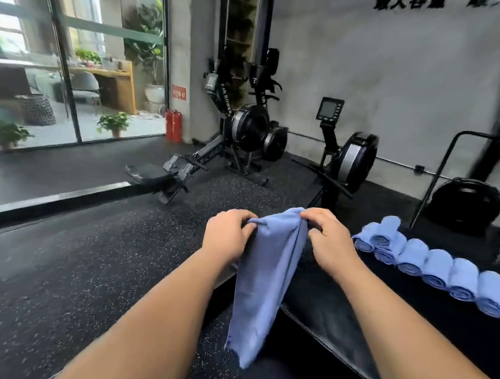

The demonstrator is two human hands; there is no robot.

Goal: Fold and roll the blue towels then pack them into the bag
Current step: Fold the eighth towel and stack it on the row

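Hanging over the speckled gym floor point(101, 252), just off the near edge of the black padded surface point(412, 318), the blue towel point(265, 281) droops from its top edge, gathered narrow and not spread flat. Its lower end dangles low beside the pad's edge. Lowered carelessly, I judge it would drag on the floor or land crooked, half off the pad, and the fold would come out uneven.

A row of rolled towels point(435, 270) lies on the pad to the right, apart from the hanging one; a wide sweep while spreading could knock the nearer rolls loose. No bag is in view.

The left hand point(226, 235) pinches the top edge, fingers curled round bunched cloth. The right hand point(329, 238) grips the same edge close beside it, fingers likewise closed on fabric. A slip of either pinch would drop a corner.
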